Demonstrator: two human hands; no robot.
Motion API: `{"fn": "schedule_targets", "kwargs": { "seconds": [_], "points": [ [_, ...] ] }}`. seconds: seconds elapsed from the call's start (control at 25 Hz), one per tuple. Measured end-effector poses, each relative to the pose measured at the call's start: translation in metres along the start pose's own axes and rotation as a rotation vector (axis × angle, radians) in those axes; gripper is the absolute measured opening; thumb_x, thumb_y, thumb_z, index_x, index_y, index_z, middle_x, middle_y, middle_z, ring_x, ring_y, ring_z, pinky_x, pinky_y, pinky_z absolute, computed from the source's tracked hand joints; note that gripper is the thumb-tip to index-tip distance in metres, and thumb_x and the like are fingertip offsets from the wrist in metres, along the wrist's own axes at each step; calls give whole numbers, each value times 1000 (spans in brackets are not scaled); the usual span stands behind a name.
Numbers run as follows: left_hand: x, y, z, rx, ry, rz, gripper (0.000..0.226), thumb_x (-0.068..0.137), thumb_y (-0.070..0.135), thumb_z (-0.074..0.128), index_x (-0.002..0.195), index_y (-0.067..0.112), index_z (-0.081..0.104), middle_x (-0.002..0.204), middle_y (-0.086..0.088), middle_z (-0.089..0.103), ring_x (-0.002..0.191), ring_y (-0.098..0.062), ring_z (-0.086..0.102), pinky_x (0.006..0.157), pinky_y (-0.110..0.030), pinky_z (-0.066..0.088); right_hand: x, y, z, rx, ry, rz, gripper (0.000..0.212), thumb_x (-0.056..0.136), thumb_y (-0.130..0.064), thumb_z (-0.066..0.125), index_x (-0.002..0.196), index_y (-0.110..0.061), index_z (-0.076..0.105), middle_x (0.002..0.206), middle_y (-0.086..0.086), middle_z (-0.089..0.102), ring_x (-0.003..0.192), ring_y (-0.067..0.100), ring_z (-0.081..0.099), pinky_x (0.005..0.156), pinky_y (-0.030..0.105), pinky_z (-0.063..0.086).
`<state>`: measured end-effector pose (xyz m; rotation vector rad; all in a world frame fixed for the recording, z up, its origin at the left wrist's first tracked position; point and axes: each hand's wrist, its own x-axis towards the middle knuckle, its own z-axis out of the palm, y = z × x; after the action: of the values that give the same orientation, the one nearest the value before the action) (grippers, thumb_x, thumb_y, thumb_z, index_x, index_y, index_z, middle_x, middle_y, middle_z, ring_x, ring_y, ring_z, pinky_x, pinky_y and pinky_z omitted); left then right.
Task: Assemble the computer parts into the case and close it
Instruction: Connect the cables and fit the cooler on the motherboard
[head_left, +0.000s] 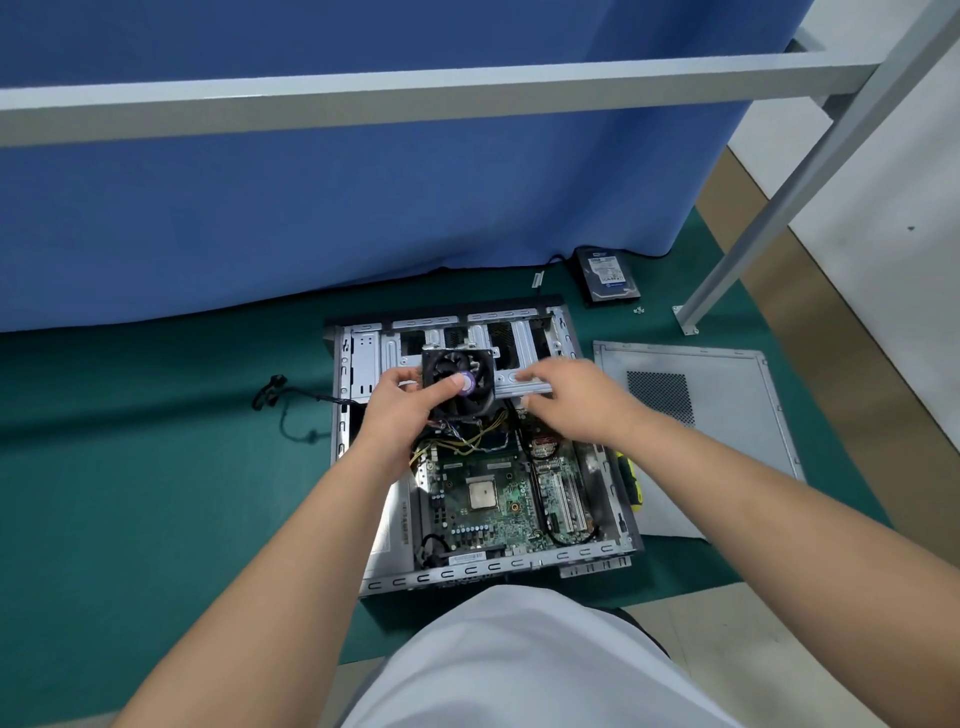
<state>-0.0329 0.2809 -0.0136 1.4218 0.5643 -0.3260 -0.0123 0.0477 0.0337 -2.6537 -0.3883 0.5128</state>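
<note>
Head view looked down on an open computer case (358, 519) lying on a green mat (156, 467), its motherboard (488, 499) exposed with the bare processor (480, 492) near the middle. The left hand (405, 400) gripped a black cooler fan (457, 376) above the far part of the case, thumb laid across the purple hub and fingers curled around the left edge — the underside of the fan was hidden behind the hand. The right hand (571, 397) reached in just beside the fan at a grey metal bracket (519, 384); its fingertips pointed away from the camera, so I cannot tell whether they pinched the bracket or only rested on it. Yellow and black wires (467, 441) ran beneath both hands, their ends lost under the wrists. A side panel (717, 415) lay flat right of the case, its near corner cut off by the right forearm. A yellow-handled tool (631, 480) showed partly between case and panel. A hard drive (608, 278) lay far right by the blue curtain (311, 208), label too small to read, with tiny screws (639, 310) near it. A loose black cable (291, 410) trailed left of the case.
</note>
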Motion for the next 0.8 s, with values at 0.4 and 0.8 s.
{"fn": "schedule_targets", "kwargs": {
  "seconds": [0.4, 0.8],
  "points": [
    [-3, 5, 18, 208, -315, -47, 78, 52, 39, 99, 112, 12, 57, 105, -14, 76, 99, -28, 73, 106, -50, 48, 15, -5, -8, -412, -104, -489, 111, 72, -14, 80, 157, -47, 16, 168, -22, 0, 144, 20, 38, 103, 40, 46],
    [-13, -4, 16, 160, -301, -93, 41, 74, 29, 90, 94, 12, 59, 103, -14, 72, 94, -28, 61, 91, -40, 45, 11, -2, 14, -264, -99, -323, 103, 64, -52, 88, 147, -23, 34, 143, -1, 43, 132, 22, 45, 109, 45, 45]
  ]
}}
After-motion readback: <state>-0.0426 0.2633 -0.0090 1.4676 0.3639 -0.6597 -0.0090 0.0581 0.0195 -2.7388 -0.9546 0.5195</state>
